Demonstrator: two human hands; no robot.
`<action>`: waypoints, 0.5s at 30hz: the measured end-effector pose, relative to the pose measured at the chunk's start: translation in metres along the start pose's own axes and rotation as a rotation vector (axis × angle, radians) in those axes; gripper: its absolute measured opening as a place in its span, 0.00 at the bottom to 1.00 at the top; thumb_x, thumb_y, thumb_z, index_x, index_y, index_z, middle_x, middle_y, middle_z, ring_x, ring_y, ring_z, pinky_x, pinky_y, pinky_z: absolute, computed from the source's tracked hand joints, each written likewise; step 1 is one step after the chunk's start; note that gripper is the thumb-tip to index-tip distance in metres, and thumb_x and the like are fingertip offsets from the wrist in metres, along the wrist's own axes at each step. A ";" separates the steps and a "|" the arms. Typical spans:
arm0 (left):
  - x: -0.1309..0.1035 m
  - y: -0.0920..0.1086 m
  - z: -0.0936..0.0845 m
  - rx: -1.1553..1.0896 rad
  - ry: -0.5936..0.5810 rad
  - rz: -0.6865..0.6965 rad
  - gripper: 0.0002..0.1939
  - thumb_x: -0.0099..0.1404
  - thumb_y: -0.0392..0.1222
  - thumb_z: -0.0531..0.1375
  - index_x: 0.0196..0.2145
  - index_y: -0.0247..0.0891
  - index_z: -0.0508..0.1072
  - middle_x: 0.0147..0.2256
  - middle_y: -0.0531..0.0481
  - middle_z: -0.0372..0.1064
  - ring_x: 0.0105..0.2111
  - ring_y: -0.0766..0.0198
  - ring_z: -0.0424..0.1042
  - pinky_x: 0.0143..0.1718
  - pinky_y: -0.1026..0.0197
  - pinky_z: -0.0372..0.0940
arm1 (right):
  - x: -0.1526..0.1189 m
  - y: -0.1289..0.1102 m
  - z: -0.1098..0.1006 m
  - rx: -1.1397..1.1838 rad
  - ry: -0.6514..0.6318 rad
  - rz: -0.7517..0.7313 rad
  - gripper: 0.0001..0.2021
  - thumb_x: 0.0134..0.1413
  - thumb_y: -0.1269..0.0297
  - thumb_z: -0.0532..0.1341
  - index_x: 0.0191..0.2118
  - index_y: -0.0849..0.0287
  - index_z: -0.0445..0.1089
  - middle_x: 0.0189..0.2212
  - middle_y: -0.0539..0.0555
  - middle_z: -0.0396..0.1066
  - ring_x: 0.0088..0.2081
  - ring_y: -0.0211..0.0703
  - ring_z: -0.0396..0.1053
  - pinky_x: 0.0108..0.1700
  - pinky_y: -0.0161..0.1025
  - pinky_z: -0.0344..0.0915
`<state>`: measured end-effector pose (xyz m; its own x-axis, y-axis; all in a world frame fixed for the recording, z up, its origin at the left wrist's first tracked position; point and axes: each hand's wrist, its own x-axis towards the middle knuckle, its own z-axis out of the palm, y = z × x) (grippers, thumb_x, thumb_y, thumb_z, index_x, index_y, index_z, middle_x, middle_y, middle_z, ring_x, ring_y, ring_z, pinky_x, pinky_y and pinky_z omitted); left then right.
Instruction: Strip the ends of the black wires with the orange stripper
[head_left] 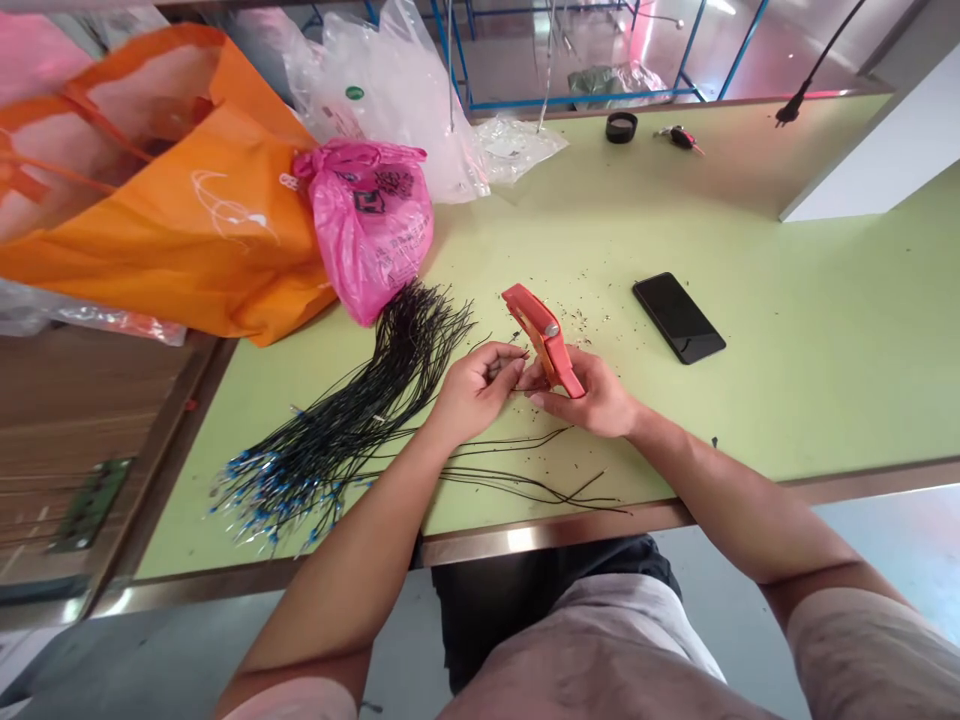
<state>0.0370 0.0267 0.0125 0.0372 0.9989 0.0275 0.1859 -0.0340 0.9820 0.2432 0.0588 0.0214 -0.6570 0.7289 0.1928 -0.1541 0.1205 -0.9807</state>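
Observation:
My right hand (592, 398) is closed around a red wire stripper (546, 338), whose head points up and away over the green tabletop. Close beside it, my left hand (484, 385) pinches the end of a thin black wire (525, 354); the fingers partly hide it. A thick bundle of black wires (352, 400) with blue and silvery tips lies to the left of my left hand. Several loose black wires (525, 478) stretch across the table below both hands. Small dark clippings (581, 325) are scattered around the tool.
A black phone (679, 317) lies to the right. Behind the bundle sit a pink plastic bag (371, 225), a large orange bag (225, 220) and clear plastic bags (405, 95). Toward the back are a black ring-shaped item (621, 127), keys (681, 137) and a hanging plug (789, 110).

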 end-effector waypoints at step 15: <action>0.009 -0.013 -0.034 0.955 0.048 0.191 0.17 0.71 0.44 0.63 0.54 0.38 0.80 0.48 0.41 0.82 0.50 0.45 0.74 0.57 0.44 0.70 | 0.002 -0.007 -0.003 0.070 -0.031 0.166 0.17 0.49 0.59 0.78 0.37 0.59 0.72 0.32 0.49 0.72 0.32 0.38 0.67 0.35 0.39 0.67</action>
<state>0.0011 0.0376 0.0066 0.1132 0.9734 0.1993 0.8993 -0.1857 0.3960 0.2450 0.0610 0.0283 -0.7001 0.7134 0.0309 -0.0922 -0.0474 -0.9946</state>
